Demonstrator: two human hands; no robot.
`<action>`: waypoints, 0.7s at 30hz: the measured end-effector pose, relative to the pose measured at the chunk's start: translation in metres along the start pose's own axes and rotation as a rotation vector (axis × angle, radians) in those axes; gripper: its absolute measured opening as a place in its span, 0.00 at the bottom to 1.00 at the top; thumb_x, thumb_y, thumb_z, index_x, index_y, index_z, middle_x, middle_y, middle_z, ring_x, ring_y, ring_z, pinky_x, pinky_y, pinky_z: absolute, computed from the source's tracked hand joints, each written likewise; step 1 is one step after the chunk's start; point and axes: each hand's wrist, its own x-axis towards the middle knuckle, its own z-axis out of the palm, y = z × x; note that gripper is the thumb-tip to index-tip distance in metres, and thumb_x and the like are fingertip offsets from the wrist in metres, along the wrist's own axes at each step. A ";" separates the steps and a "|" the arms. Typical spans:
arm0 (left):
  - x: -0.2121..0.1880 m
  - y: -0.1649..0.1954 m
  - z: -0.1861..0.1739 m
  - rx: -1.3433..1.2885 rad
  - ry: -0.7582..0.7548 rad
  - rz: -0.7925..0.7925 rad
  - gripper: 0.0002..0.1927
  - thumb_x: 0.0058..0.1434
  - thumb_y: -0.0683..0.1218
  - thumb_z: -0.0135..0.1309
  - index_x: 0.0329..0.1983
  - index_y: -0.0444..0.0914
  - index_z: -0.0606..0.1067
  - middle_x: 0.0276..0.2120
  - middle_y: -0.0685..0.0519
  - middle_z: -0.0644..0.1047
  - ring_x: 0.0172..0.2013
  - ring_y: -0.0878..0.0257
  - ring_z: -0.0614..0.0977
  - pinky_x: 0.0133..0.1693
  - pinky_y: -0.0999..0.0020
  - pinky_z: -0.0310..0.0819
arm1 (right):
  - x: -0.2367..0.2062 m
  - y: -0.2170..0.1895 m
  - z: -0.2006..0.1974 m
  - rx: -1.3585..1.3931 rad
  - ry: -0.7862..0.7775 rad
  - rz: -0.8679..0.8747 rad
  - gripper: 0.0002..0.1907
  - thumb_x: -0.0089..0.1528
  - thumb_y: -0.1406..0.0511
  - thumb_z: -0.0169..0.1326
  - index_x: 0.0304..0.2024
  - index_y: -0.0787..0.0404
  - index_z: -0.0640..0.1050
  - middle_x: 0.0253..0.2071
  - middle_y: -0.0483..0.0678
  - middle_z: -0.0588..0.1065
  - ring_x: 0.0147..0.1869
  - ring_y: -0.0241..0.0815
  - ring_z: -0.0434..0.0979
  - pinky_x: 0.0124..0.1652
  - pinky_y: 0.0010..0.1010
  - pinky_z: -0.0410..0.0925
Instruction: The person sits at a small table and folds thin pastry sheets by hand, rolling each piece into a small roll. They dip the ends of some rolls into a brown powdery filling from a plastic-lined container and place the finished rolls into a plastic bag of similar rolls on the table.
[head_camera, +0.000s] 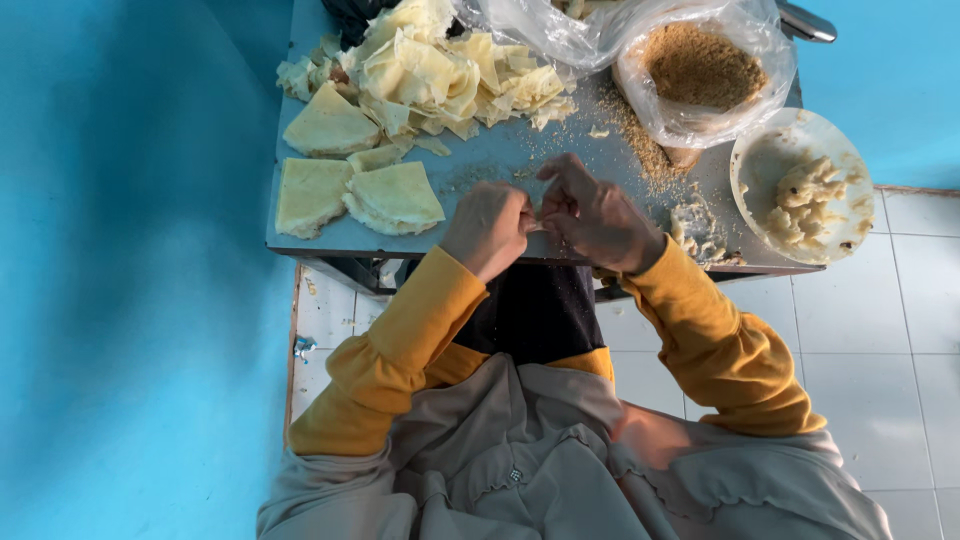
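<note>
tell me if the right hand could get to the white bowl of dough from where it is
Probably yes: the right hand is pressed against the left hand, and only bare table with crumbs lies between it and the white bowl.

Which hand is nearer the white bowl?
Right. The right hand is over the table's front edge, with the white bowl off to its right. The left hand is beside it, on the side away from the bowl.

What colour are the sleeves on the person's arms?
Mustard yellow sleeves, clearest in the head view.

Home food-prep corner: small table (500, 160) of dough sheets (420, 70), tiled floor (900, 300).
</note>
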 end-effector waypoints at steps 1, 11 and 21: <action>0.003 -0.004 -0.002 -0.070 -0.001 -0.011 0.03 0.59 0.41 0.60 0.33 0.36 0.78 0.32 0.44 0.78 0.38 0.48 0.80 0.45 0.55 0.72 | 0.004 0.003 -0.001 0.053 0.003 0.046 0.23 0.61 0.75 0.57 0.57 0.68 0.65 0.34 0.53 0.78 0.34 0.48 0.82 0.31 0.35 0.74; -0.026 0.014 -0.005 0.418 0.203 0.286 0.11 0.52 0.40 0.57 0.39 0.35 0.76 0.35 0.48 0.77 0.42 0.53 0.78 0.45 0.59 0.73 | -0.027 -0.022 0.024 -0.567 0.291 -0.324 0.22 0.59 0.75 0.56 0.53 0.65 0.64 0.42 0.55 0.79 0.40 0.51 0.81 0.40 0.42 0.76; -0.025 0.024 -0.005 0.327 0.084 0.142 0.14 0.57 0.40 0.55 0.48 0.36 0.77 0.40 0.49 0.76 0.45 0.54 0.76 0.48 0.61 0.73 | -0.019 -0.025 0.018 -0.210 0.255 -0.100 0.19 0.64 0.77 0.55 0.57 0.68 0.66 0.42 0.56 0.78 0.45 0.52 0.82 0.43 0.37 0.76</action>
